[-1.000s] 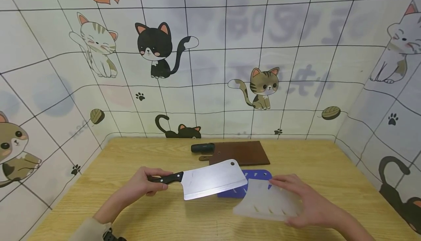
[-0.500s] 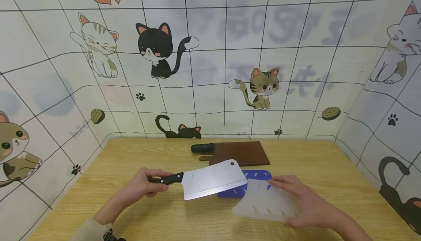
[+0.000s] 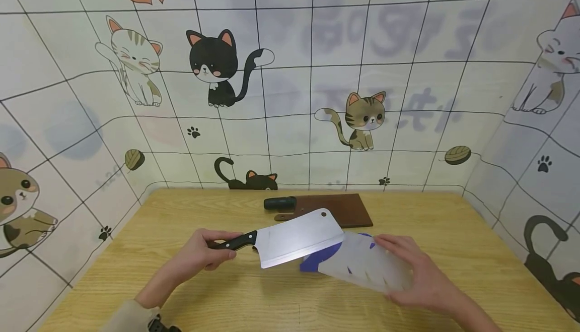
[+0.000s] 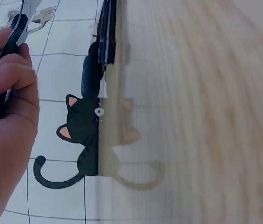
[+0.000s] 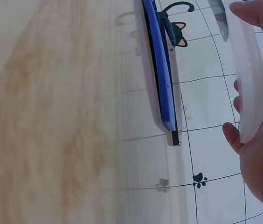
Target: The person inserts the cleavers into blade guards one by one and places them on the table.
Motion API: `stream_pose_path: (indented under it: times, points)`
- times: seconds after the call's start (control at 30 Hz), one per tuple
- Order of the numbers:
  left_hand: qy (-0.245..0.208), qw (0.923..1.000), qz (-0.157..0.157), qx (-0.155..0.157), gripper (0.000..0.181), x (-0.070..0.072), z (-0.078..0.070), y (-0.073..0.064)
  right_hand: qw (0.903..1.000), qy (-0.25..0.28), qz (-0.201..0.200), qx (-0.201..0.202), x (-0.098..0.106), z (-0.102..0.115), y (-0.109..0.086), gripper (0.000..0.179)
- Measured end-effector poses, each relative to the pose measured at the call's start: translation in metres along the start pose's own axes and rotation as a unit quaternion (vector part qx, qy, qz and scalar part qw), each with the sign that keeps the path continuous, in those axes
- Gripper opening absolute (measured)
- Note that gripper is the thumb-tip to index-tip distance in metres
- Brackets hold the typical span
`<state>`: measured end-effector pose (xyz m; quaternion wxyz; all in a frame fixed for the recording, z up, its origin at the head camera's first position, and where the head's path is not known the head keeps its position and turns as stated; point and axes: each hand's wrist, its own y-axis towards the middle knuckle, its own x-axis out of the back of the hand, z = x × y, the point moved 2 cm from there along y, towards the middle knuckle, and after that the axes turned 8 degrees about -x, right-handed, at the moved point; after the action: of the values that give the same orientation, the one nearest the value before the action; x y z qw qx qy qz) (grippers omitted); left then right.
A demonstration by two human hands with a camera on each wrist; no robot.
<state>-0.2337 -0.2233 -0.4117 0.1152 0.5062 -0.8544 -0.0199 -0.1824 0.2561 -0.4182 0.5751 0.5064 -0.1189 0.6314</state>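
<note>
My left hand [image 3: 205, 251] holds a cleaver [image 3: 301, 239] by its riveted black handle, the broad steel blade reaching right above the table. My right hand [image 3: 419, 271] grips a translucent white slotted cover [image 3: 362, 264], fingers on the far edge and thumb on the near one. The blade's far end meets the cover's left edge; whether it is inside I cannot tell. Below them a blue slotted piece [image 3: 312, 261] lies on the table, mostly hidden by blade and cover. In the right wrist view the white cover [image 5: 252, 88] appears edge-on in my palm.
At the back of the wooden table [image 3: 217, 302] lies a brown flat rectangular piece [image 3: 349, 211], with a black handle [image 3: 279, 203] at its left. A cat-patterned sheet [image 3: 281, 140] hangs behind and along both sides.
Cleaver and left hand have moved slightly right, with the blade's end tilting higher. The white cover has turned and risen leftward, now hiding more of the blue piece.
</note>
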Motion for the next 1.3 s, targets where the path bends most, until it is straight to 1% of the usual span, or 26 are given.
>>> stream_pose_path:
  times: [0.13, 0.2, 0.3, 0.37, 0.47, 0.6, 0.73, 0.8, 0.9, 1.03, 1.07, 1.17, 1.27, 1.3]
  points:
    - [-0.022, 0.9995, 0.012, -0.022, 0.048, -0.004, -0.004, 0.001, 0.9997, 0.005, -0.017, -0.018, -0.001, 0.001, -0.001, 0.095]
    - [-0.02, 0.9992, 0.017, -0.029, 0.047, -0.004, -0.006, 0.002, 0.9995, 0.002, -0.024, -0.018, 0.0, 0.002, -0.001, 0.095]
    - [-0.014, 0.9991, 0.026, -0.03, 0.045, -0.005, -0.008, 0.002, 0.9993, -0.009, -0.034, -0.014, 0.0, 0.001, -0.002, 0.095]
    - [-0.013, 0.9985, 0.043, -0.03, 0.044, -0.004, -0.009, 0.001, 0.999, -0.015, -0.039, -0.011, 0.0, -0.001, -0.003, 0.095]
    - [-0.018, 0.9958, 0.082, -0.035, 0.044, -0.002, -0.011, 0.0, 0.9991, -0.019, -0.036, -0.007, 0.0, -0.003, -0.004, 0.095]
    - [-0.016, 0.9898, 0.135, -0.043, 0.043, 0.005, -0.015, 0.0, 0.9999, -0.011, -0.011, 0.002, -0.001, -0.002, -0.006, 0.096]
    - [-0.005, 0.9834, 0.174, -0.051, 0.042, 0.013, -0.021, 0.004, 0.9999, 0.001, 0.015, -0.008, -0.001, 0.004, -0.005, 0.096]
    - [-0.002, 0.9812, 0.186, -0.051, 0.042, 0.016, -0.023, 0.007, 0.9996, 0.003, 0.022, -0.017, 0.0, 0.007, -0.004, 0.095]
    - [0.004, 0.9791, 0.197, -0.049, 0.043, 0.016, -0.024, 0.011, 0.9997, -0.002, 0.022, -0.007, 0.002, 0.005, -0.003, 0.094]
    - [0.006, 0.9744, 0.219, -0.048, 0.043, 0.013, -0.023, 0.016, 0.9991, 0.005, 0.033, 0.024, 0.006, 0.0, 0.001, 0.095]
    - [0.005, 0.9734, 0.224, -0.048, 0.043, 0.013, -0.022, 0.016, 0.9986, 0.013, 0.038, 0.034, 0.006, 0.0, 0.003, 0.095]
    - [-0.008, 0.971, 0.235, -0.045, 0.044, 0.014, -0.02, 0.018, 0.9962, 0.037, 0.062, 0.049, 0.006, 0.001, 0.008, 0.094]
    - [-0.024, 0.969, 0.241, -0.047, 0.045, 0.017, -0.019, 0.017, 0.9914, 0.064, 0.096, 0.062, 0.004, 0.008, 0.011, 0.094]
    - [-0.032, 0.9678, 0.245, -0.049, 0.045, 0.018, -0.019, 0.017, 0.9901, 0.069, 0.105, 0.062, 0.003, 0.011, 0.011, 0.094]
